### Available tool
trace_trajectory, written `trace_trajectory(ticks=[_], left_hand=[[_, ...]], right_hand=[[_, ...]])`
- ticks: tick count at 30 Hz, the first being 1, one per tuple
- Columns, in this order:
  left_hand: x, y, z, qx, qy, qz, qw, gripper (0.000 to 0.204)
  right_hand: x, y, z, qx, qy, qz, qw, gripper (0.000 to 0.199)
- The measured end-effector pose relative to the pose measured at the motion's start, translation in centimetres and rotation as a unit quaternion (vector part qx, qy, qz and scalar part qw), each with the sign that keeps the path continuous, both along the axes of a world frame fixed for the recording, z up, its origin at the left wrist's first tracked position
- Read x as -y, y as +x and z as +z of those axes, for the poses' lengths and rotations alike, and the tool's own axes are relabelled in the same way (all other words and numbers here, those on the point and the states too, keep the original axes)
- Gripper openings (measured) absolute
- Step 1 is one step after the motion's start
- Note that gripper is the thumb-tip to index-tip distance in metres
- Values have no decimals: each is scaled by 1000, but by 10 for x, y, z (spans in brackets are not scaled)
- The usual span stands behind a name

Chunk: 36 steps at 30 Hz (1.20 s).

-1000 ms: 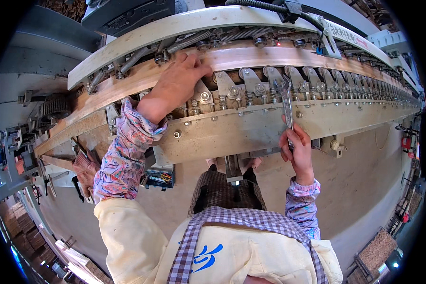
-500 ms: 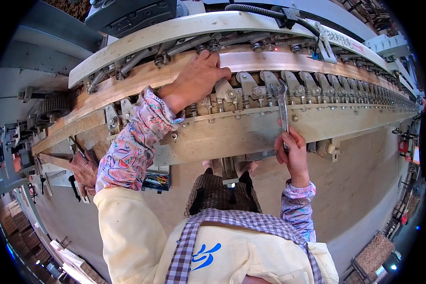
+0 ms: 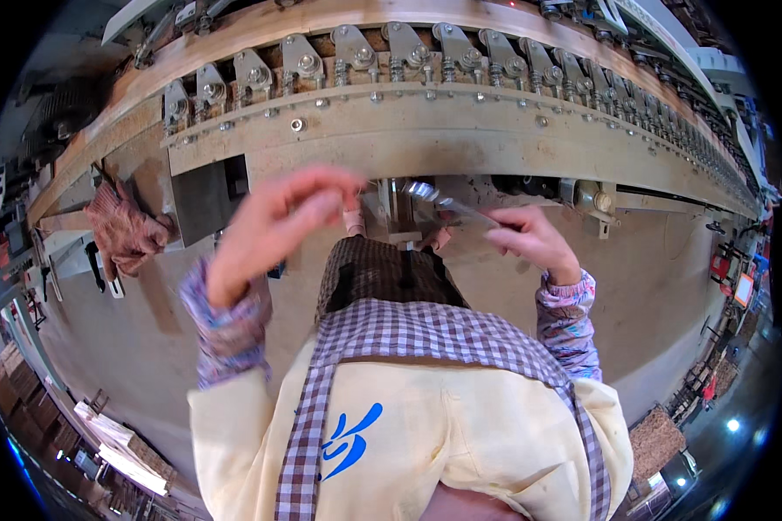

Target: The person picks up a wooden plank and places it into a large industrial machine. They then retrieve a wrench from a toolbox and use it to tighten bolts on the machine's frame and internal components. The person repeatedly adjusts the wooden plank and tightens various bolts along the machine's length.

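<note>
My right hand (image 3: 537, 236) grips a metal wrench (image 3: 444, 201) by one end. The wrench points left across my front, its shiny head blurred and clear of the machine. Slightly smeared by motion, my left hand (image 3: 282, 227) hovers in the air left of the wrench head. Its fingers bend loosely forward with the thumb apart, and nothing shows in them. Beyond both hands runs the machine's long beige rail (image 3: 365, 143). Along its top stands a row of metal roller brackets (image 3: 354, 50) with springs and bolts.
A strip of wood (image 3: 261, 43) lies along the machine behind the brackets. At the left, a reddish work glove (image 3: 122, 227) hangs at the machine frame. A metal post (image 3: 400, 208) stands below the rail near my feet. A stack of boards (image 3: 656, 443) is at the lower right.
My left hand has come off the brackets and back toward me. My right hand has drawn the wrench away from the bracket row and swung it to point left. The view has tilted down.
</note>
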State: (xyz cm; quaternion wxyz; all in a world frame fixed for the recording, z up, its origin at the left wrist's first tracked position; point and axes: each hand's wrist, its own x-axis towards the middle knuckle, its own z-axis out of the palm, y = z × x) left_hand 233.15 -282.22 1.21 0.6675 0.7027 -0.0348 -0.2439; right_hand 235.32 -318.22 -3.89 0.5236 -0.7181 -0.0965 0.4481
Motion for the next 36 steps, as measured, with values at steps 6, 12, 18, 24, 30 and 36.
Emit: trace_trajectory(ticks=[6, 12, 18, 24, 30, 36], left_hand=[[52, -123, -119, -92, 131, 144, 977, 27], [111, -141, -145, -90, 24, 248, 964, 32], [123, -163, -160, -138, -32, 319, 937, 32], [134, -172, -152, -143, -38, 344, 927, 30], [140, -182, -155, -151, -67, 369, 915, 30], [143, -175, -164, -62, -20, 412, 909, 32]], right_hand=[[16, -30, -16, -54, -125, 90, 987, 38], [30, -41, -39, -31, -128, 127, 983, 37], [33, -44, -66, -19, -95, 128, 987, 34], [42, -44, -59, -8, -95, 201, 975, 35], [37, -56, -71, -15, -56, 174, 983, 35], [27, -43, -77, -5, -38, 113, 993, 36]])
